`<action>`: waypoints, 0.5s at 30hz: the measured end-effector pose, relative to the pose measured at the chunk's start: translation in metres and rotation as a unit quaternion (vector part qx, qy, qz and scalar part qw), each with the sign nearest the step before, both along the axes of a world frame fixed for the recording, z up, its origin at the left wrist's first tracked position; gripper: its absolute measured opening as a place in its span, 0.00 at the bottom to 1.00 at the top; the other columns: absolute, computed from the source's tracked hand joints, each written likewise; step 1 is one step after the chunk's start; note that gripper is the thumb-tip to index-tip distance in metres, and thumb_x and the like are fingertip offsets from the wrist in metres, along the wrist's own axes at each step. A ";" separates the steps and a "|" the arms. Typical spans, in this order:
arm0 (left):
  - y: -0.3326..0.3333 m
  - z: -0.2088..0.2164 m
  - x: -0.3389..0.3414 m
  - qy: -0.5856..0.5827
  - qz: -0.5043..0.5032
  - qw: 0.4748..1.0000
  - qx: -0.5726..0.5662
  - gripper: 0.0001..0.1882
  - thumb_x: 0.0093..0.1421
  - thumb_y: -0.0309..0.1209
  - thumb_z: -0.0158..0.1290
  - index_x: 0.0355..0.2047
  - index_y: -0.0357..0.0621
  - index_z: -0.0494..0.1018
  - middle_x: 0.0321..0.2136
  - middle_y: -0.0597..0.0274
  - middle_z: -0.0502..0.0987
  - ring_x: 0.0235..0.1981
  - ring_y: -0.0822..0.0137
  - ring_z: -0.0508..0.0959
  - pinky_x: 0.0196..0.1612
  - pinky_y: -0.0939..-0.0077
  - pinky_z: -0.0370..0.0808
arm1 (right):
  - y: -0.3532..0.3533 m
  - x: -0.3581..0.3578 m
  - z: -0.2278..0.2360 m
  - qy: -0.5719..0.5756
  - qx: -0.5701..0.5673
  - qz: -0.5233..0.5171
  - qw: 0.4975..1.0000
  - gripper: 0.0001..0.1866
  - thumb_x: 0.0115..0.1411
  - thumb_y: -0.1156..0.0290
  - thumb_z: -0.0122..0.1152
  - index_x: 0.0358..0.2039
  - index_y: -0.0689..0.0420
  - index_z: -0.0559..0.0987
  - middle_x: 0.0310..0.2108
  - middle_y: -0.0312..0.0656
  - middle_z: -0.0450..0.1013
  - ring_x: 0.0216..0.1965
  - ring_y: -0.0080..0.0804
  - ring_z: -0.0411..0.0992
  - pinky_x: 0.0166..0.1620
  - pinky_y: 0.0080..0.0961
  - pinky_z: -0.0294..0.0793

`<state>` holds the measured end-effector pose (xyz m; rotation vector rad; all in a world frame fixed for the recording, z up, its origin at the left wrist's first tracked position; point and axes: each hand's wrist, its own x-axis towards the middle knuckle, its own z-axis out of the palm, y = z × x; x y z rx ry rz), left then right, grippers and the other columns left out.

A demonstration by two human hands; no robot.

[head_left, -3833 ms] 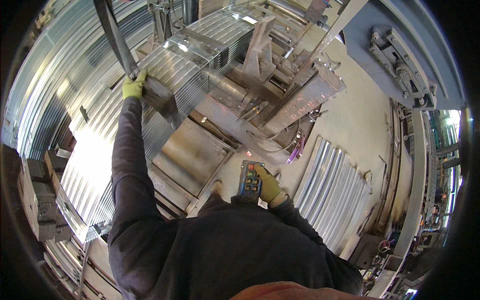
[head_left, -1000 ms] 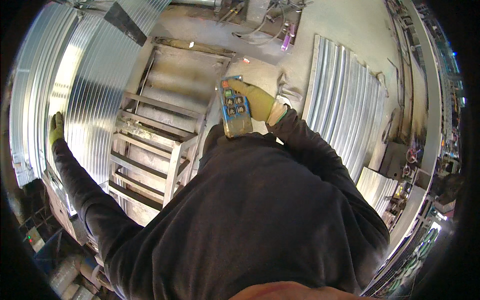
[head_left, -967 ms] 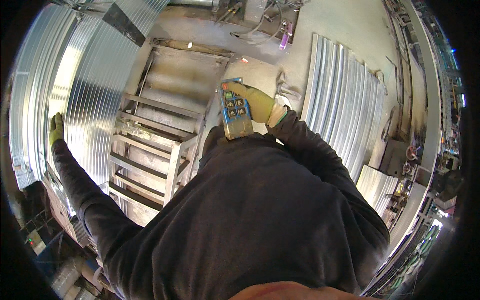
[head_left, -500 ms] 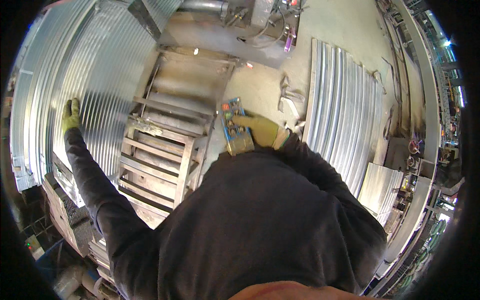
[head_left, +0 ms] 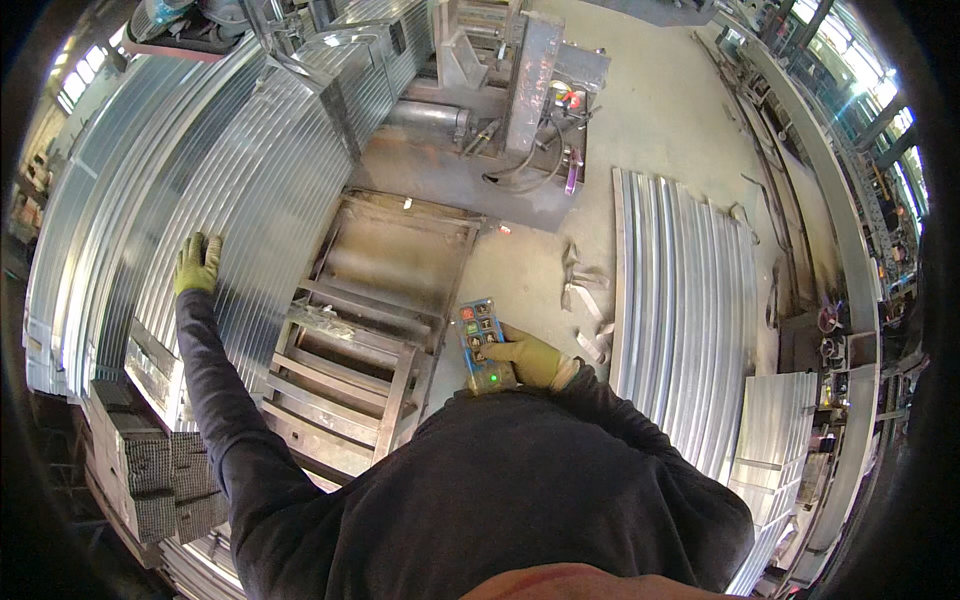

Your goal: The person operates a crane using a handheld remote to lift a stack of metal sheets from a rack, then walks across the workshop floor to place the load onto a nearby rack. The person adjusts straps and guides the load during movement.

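Observation:
A yellow work glove covers my left hand (head_left: 198, 265), which lies with fingers stretched on a wide bundle of shiny metal profiles (head_left: 270, 180) at the left. My right hand (head_left: 530, 358), gloved the same way, grips a remote control (head_left: 482, 340) in front of my chest. Red, green and dark buttons fill the remote's face, and a small green light glows near its lower end. The right thumb rests over the buttons; the other fingers are hidden behind the remote.
Between the bundle and me stands a metal frame with crossbars (head_left: 340, 385). Farther off is a machine with a post and cables (head_left: 530, 100). More profiles (head_left: 680, 300) lie on the floor at right, beside loose straps (head_left: 580, 285). Stacked square tubes (head_left: 150, 470) are at lower left.
The view has tilted up, showing more of the far machinery. My left hand still lies on the profiles, fingers a little more spread. The remote's green light now glows.

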<state>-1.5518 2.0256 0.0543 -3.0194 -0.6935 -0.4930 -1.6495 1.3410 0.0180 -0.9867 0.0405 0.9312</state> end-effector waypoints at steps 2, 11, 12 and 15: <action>-0.010 0.006 -0.005 0.005 -0.003 1.000 0.009 0.46 0.65 0.72 0.48 0.72 0.55 0.66 0.73 0.46 0.64 0.74 0.42 0.61 0.75 0.49 0.58 | -0.003 -0.009 -0.002 -0.003 0.017 -0.009 1.000 0.29 0.70 0.72 0.62 0.70 0.58 0.68 0.55 0.41 0.75 0.52 0.33 0.77 0.56 0.37 0.81; -0.030 0.025 -0.022 0.083 0.020 0.995 0.051 0.52 0.60 0.72 0.55 0.77 0.60 0.58 0.77 0.51 0.57 0.77 0.46 0.55 0.77 0.51 0.54 | -0.028 -0.050 -0.002 0.010 0.009 -0.053 0.998 0.28 0.69 0.74 0.62 0.68 0.58 0.70 0.53 0.42 0.78 0.52 0.37 0.79 0.57 0.40 0.81; -0.030 0.025 -0.024 0.089 0.022 0.995 0.049 0.51 0.60 0.71 0.54 0.77 0.61 0.58 0.77 0.52 0.58 0.77 0.46 0.56 0.77 0.51 0.54 | -0.031 -0.053 -0.002 0.016 0.014 -0.059 0.998 0.28 0.69 0.74 0.61 0.69 0.58 0.69 0.53 0.41 0.78 0.52 0.35 0.78 0.56 0.40 0.81; -0.028 0.020 -0.029 0.096 0.027 0.992 0.080 0.49 0.62 0.71 0.53 0.77 0.62 0.58 0.76 0.54 0.59 0.76 0.46 0.58 0.76 0.50 0.56 | -0.043 -0.063 -0.002 0.023 0.016 -0.074 0.997 0.28 0.70 0.74 0.61 0.69 0.58 0.69 0.53 0.40 0.78 0.51 0.34 0.78 0.55 0.39 0.81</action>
